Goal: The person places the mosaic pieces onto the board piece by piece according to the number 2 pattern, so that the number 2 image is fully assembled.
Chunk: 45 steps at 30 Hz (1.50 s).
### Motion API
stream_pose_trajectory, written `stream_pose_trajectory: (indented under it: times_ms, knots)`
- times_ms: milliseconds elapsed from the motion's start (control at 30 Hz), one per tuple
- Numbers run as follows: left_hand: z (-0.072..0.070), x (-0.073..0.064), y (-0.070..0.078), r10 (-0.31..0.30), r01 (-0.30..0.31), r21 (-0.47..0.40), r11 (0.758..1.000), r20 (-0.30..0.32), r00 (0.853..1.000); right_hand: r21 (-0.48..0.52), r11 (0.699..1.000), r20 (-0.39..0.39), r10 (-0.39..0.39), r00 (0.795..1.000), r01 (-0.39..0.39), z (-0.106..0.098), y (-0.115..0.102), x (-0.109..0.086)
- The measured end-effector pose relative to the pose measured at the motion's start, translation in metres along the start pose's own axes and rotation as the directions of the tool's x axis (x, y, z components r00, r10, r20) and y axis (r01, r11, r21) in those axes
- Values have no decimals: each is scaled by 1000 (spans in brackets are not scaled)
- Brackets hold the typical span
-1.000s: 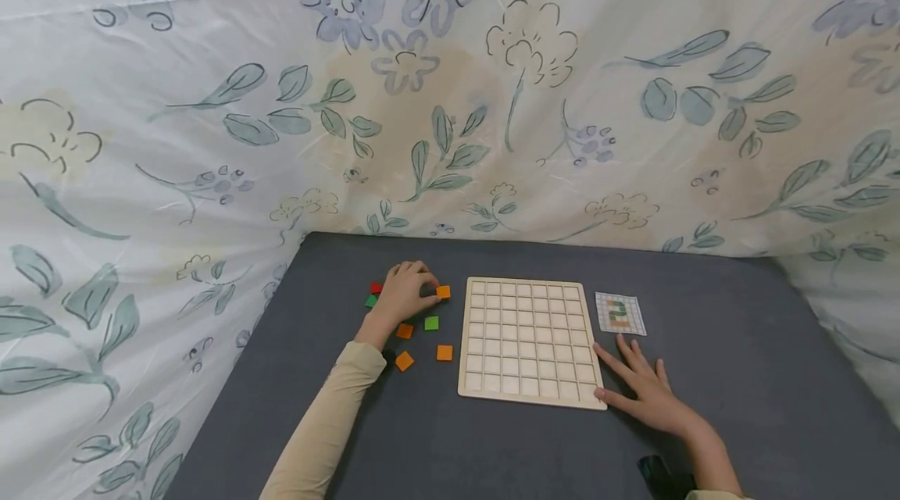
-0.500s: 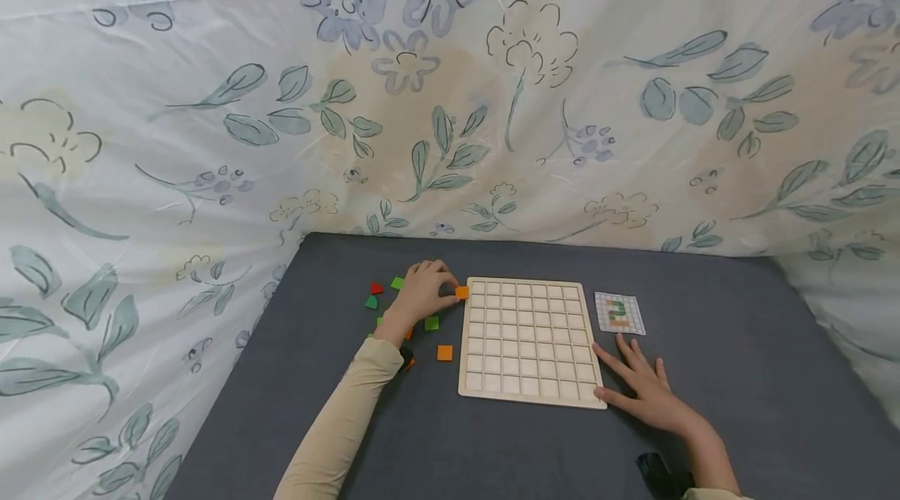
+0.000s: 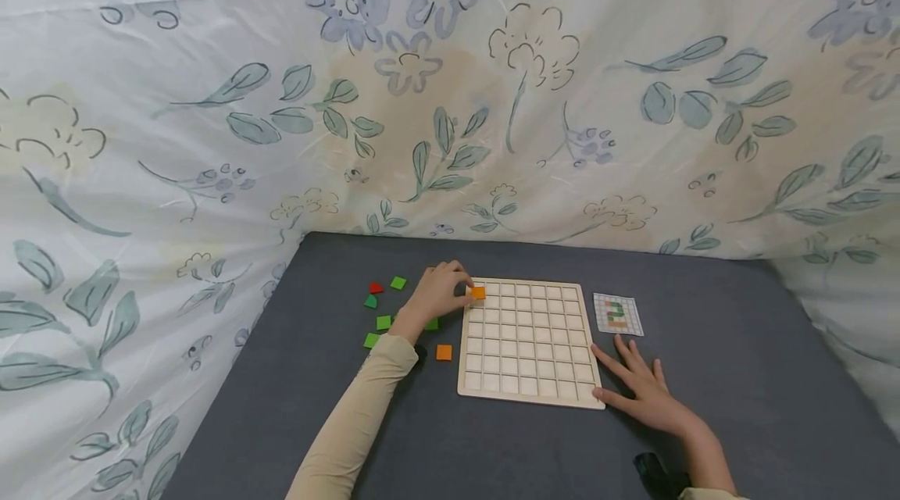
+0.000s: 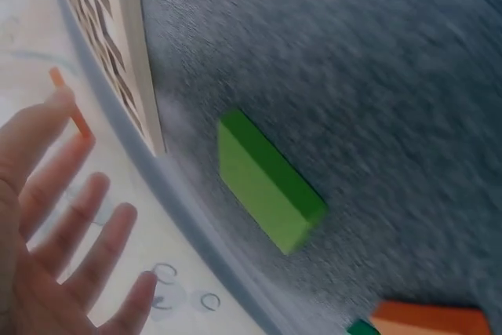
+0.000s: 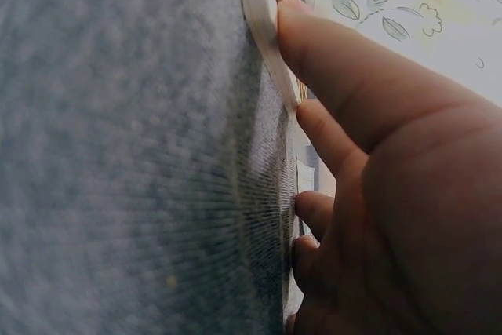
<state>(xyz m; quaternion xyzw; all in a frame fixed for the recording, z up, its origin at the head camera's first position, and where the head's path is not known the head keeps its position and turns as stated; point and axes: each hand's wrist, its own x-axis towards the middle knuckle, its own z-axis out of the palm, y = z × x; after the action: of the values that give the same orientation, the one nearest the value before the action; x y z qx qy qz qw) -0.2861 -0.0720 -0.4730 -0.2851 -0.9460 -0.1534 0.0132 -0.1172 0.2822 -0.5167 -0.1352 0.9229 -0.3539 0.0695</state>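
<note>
My left hand (image 3: 437,291) pinches a flat orange tile (image 3: 478,293) between thumb and forefinger, over the top left corner of a pale wooden grid board (image 3: 529,342). In the left wrist view the same orange tile (image 4: 70,103) shows edge-on at the fingertips, the other fingers spread. My right hand (image 3: 647,391) lies at the board's lower right side with its fingers spread. Its thumb touches the board's corner, as the right wrist view shows with the thumb (image 5: 329,52) at the rim. A small card (image 3: 618,315) printed with a coloured pattern lies just beyond that hand's fingertips.
Left of the board lie several green tiles (image 3: 398,283), a red piece (image 3: 376,287), a dark green piece (image 3: 370,301) and an orange tile (image 3: 444,352). The left forearm hides part of this group. A flowered cloth (image 3: 436,133) hangs behind the dark table (image 3: 534,453).
My left hand has carried the orange tile rightward from among the loose pieces to over the board's top left corner. The right hand has stayed in place.
</note>
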Motion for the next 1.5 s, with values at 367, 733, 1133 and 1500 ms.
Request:
stream_pose_trajectory:
  times_ms: [367, 733, 1133, 1500]
  knots:
    - [7, 12, 17, 19, -19, -7, 1000, 48, 999, -1, 1000, -1, 7, 1000, -7, 1, 2, -1]
    - [18, 23, 29, 22, -25, 37, 999, 84, 996, -11, 1000, -13, 0, 1000, 0, 3, 3, -1]
    - [24, 28, 38, 11, -17, 70, 997, 81, 997, -17, 1000, -10, 1, 1000, -1, 2, 1, -2]
    - [27, 30, 40, 13, -18, 52, 998, 93, 996, -19, 1000, -13, 15, 1000, -15, 1, -2, -2]
